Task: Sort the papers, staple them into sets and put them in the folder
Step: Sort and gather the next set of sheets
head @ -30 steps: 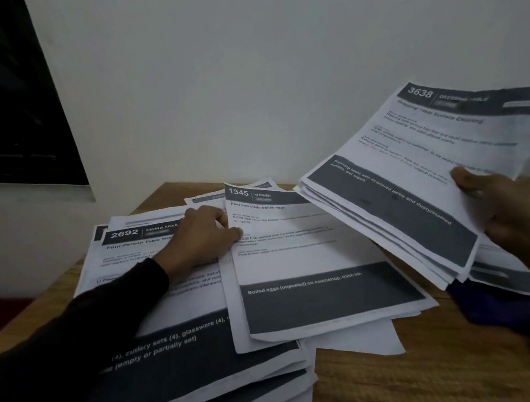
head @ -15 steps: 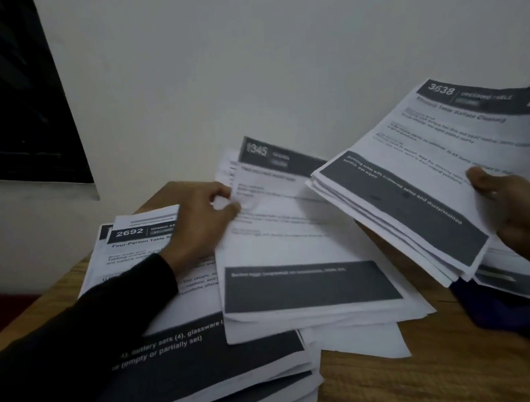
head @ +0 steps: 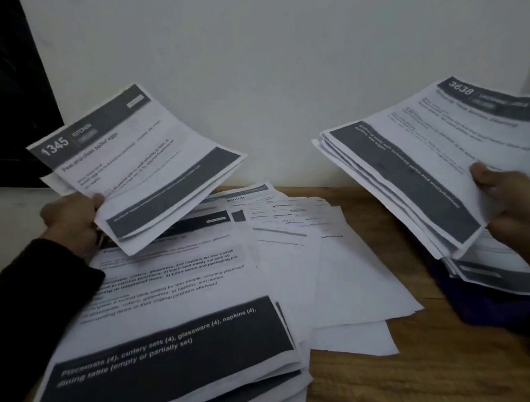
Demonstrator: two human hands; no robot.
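Fingers of the left hand curl round the near-left edge of a thin bundle of white printed sheets headed 1345, thumb on top, holding it clear above the table and tilted toward the camera, probably so the header can be read and matched to a pile. Right hand grips a thicker fanned stack of white printed sheets headed 3638, thumb pressed on the top page, other fingers hidden underneath; that stack is also raised, well apart from the left bundle, which looks like keeping two categories separate while sorting. Below the left bundle, a large pile of white sheets with dark grey banner blocks about a dining table setting lies on the brown wooden table, edges uneven. Beside it to the right, loose white sheets with faint handwritten-looking lines overlap each other, unsorted. Under the right hand, more printed pages rest on a dark blue flat item, possibly the folder, cannot tell for sure. No stapler visible. Judging from this, sorting is underway; stapling and filing not yet begun. Fanned edges in the right stack could slip if the grip loosens.
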